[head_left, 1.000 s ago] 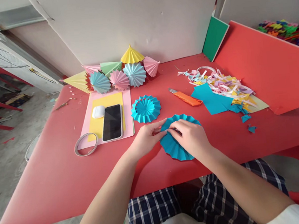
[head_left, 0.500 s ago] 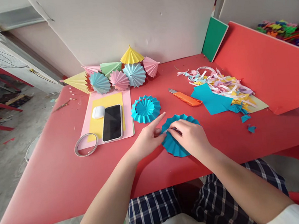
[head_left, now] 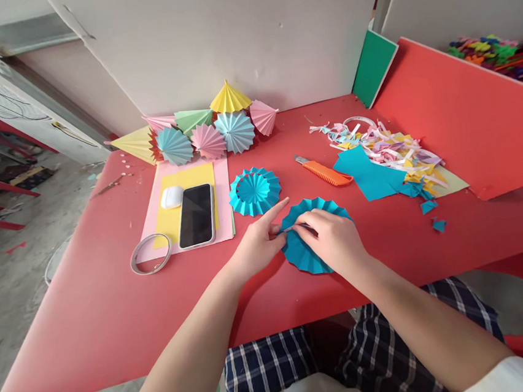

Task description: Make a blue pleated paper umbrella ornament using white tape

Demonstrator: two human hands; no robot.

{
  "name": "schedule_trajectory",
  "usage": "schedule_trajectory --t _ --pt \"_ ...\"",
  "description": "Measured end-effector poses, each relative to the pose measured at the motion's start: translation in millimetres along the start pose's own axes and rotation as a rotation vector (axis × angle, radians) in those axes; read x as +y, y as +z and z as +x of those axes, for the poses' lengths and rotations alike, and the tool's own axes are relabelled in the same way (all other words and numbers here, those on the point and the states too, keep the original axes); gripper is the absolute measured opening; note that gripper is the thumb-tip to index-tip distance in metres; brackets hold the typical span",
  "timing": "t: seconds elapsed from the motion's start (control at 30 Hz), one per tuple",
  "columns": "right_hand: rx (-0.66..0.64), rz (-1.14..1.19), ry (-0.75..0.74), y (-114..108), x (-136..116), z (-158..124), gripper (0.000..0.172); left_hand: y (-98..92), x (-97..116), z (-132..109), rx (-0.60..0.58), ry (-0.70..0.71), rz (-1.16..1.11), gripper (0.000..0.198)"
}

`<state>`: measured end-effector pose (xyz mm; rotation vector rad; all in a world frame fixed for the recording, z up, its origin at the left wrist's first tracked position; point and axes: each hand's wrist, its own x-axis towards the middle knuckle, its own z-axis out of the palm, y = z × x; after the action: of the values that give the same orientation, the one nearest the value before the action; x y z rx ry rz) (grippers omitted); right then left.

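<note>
A pleated blue paper disc [head_left: 311, 259] lies near the table's front edge, partly covered by my hands. My left hand [head_left: 261, 242] pinches its left edge, the index finger stretched out. Over the disc, my right hand [head_left: 330, 235] is closed, thumb and index finger together at a thin pale strip or fold along the paper; exactly what it is I cannot make out. Just beyond my left hand sits a second pleated blue paper piece [head_left: 255, 190], ring-shaped with a fluted centre. An orange box cutter [head_left: 326, 172] rests past my right hand, its blade pointing to the back left.
Small paper umbrellas [head_left: 209, 140] stand along the back. To the left are a phone [head_left: 196, 216], a white earbud case [head_left: 171, 197] and a tape roll [head_left: 150, 254] by pink and yellow paper. Blue paper [head_left: 368, 173] and paper scraps [head_left: 388, 144] lie right, before a red board [head_left: 462, 121].
Both hands keep nearly the same place. The blue disc under them has shifted and turned very slightly, and the pale strip between the fingers shows a little more.
</note>
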<state>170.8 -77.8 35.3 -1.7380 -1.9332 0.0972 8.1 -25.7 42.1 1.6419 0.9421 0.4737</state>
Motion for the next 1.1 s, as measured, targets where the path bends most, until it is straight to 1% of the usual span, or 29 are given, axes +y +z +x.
schedule_trajectory --t 0.23,0.43,0.57,0.73,0.83,0.97,1.1 --pt "0.006 -0.001 0.006 0.0 -1.2 0.4 0.020 2.0 -1.3 0.5 0.006 -0.004 -0.047 0.068" --pt "0.008 -0.013 -0.008 1.2 0.0 -0.4 0.022 4.1 0.7 0.2 0.042 0.013 0.054 0.059" --pt "0.050 -0.075 -0.042 2.3 0.9 -0.5 0.023 3.9 -0.4 0.4 0.053 0.022 0.098 0.059" --pt "0.105 -0.092 -0.078 2.3 0.0 -0.6 0.024 3.4 -0.7 0.8 0.067 0.030 0.084 0.060" --pt "0.135 -0.074 -0.094 2.0 1.0 -0.3 0.023 2.2 0.7 0.6 0.076 0.038 0.082 0.060" --pt "0.152 -0.008 -0.075 -0.1 5.4 1.4 0.025 0.9 -0.8 0.6 0.092 0.043 0.099 0.058" --pt "0.151 0.082 -0.092 -2.9 8.2 3.1 0.016 2.5 -2.9 1.6 0.126 0.040 0.075 0.059"
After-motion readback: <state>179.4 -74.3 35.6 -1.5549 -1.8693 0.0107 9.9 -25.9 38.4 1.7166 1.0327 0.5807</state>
